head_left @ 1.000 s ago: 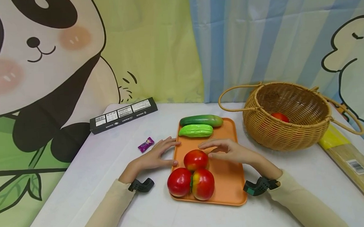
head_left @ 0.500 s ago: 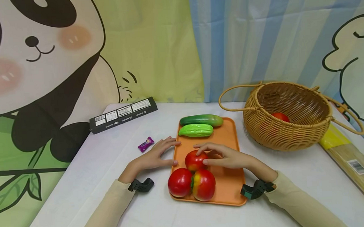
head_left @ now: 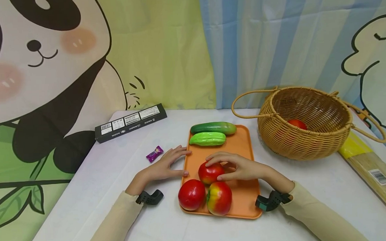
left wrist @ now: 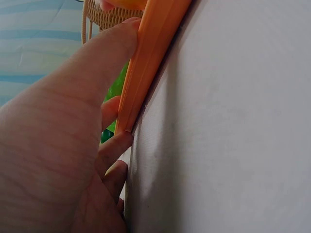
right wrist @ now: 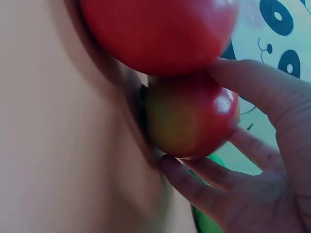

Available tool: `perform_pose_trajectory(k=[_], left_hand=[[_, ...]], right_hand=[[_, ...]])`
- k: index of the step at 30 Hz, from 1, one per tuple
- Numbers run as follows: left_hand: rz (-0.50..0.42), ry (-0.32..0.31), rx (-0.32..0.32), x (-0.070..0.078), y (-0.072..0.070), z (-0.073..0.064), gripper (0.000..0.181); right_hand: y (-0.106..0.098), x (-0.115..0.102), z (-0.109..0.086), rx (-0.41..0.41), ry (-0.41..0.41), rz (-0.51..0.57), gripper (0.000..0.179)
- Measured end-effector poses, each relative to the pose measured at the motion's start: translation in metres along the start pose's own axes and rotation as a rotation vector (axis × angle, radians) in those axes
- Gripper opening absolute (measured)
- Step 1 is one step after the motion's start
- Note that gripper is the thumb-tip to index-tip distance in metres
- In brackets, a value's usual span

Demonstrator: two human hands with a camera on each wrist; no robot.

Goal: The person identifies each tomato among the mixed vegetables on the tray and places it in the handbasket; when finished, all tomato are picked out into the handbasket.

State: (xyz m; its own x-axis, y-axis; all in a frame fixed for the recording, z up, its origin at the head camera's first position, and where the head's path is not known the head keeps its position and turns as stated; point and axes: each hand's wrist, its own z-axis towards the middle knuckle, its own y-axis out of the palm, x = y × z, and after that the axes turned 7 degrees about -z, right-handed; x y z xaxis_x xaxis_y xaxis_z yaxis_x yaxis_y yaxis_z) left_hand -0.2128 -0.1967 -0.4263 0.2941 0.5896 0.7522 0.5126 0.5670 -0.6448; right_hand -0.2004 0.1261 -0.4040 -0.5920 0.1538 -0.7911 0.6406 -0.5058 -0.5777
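Observation:
My right hand (head_left: 241, 167) curls its thumb and fingers round a red apple (head_left: 211, 172) on an orange tray (head_left: 243, 197). In the right wrist view the thumb lies on one side of this apple (right wrist: 187, 119) and the other fingers on the far side. Two more red apples lie in front of it, one at left (head_left: 191, 195) and one with a yellow patch (head_left: 220, 198). My left hand (head_left: 162, 166), fingers spread, touches the tray's left edge; the left wrist view shows its thumb against the tray wall (left wrist: 150, 58).
A dark green cucumber (head_left: 212, 128) and a light green ridged vegetable (head_left: 208, 139) lie at the tray's far end. Right of it stands a wicker basket (head_left: 304, 144) with a red item inside, beside a yellow packet (head_left: 370, 170). Left are a purple candy (head_left: 154, 154) and a black box (head_left: 131, 122).
My right hand has come left onto the rear apple and taken hold of it. That apple has shifted slightly right and nearer; the yellow-patched one has rolled right, away from the left one.

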Motion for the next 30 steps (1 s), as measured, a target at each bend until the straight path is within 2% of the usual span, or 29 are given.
perform_pose_trajectory(k=[4,7,14,21,30], left_hand=[[0.007,0.010,0.001,-0.001,0.000,0.000,0.073],[0.012,0.017,0.002,-0.001,0.000,0.000,0.073],[0.015,0.020,0.001,-0.002,0.000,0.000,0.073],[0.020,0.019,0.001,-0.003,0.000,0.001,0.072],[0.018,0.019,-0.003,-0.004,0.000,0.002,0.072]], right_hand=[[-0.007,0.000,-0.004,-0.039,0.012,-0.009,0.038],[-0.013,0.000,-0.007,-0.066,0.037,-0.055,0.038],[-0.021,-0.003,-0.012,-0.082,0.104,-0.111,0.052],[-0.022,0.000,-0.012,-0.048,0.079,-0.143,0.048],[-0.027,0.001,-0.015,-0.060,0.084,-0.156,0.048]])
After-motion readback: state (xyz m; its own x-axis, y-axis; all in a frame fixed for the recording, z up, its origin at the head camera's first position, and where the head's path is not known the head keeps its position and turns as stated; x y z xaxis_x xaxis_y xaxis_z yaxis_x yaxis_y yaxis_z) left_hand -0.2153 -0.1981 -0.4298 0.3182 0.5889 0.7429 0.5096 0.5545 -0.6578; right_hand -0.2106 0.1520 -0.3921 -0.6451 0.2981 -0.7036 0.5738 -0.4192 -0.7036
